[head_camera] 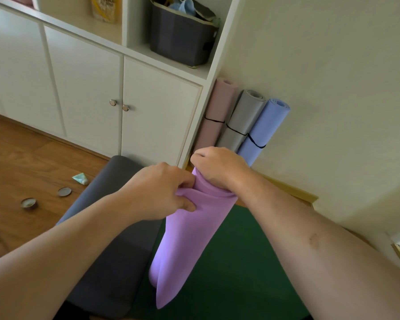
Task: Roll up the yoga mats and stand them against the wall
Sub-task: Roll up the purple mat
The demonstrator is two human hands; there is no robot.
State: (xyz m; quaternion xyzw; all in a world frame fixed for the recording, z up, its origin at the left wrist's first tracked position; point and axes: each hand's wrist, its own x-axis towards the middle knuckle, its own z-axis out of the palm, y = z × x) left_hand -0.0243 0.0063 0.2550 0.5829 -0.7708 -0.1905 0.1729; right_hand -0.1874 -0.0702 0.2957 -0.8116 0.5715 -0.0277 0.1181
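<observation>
A rolled purple yoga mat (185, 241) stands upright in the middle of the head view, its loose outer flap hanging down at the bottom. My left hand (157, 192) pinches that outer flap near the top of the roll. My right hand (219, 167) grips the top end of the roll, fingers curled over its rim. Against the wall (333, 88) behind lean three rolled mats, each with a black band: pink (215, 114), grey (243, 121) and blue (263, 130). A dark grey mat (111, 250) and a green mat (240, 262) lie flat on the floor.
A white cabinet (90, 88) with doors and open shelves fills the left, with a dark storage bin (180, 38) on a shelf. On the wooden floor (21, 162) lie a small tube (80, 178) and two small round tins (64, 191) (29, 203).
</observation>
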